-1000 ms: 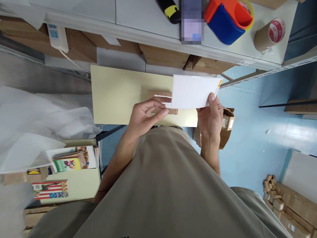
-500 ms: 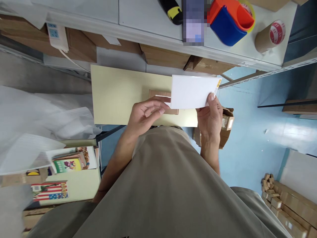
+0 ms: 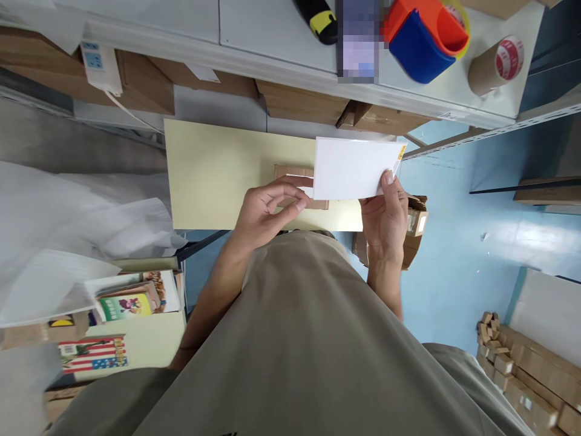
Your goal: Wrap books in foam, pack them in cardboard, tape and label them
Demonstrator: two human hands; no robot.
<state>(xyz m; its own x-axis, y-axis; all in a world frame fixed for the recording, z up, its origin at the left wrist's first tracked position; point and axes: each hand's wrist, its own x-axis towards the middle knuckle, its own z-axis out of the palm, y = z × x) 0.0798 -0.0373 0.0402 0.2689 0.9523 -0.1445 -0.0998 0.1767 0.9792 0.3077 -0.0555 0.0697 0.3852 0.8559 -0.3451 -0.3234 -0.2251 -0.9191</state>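
Left hand (image 3: 265, 213): thumb and forefinger pressed together at the lower-left corner of the white sheet (image 3: 351, 166), just below a narrow white strip (image 3: 297, 177) jutting from that edge. Small cardboard box (image 3: 290, 170) lies behind this pinch, on a pale yellow board (image 3: 209, 175). Right hand (image 3: 385, 219): thumb clamps the sheet's lower-right corner, beneath a yellow tab (image 3: 402, 151); the sheet is held level between both grips.

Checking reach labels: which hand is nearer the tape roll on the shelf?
Right. The right hand, holding the card by its right edge, sits below-left of the tape roll; the left hand is farther left.
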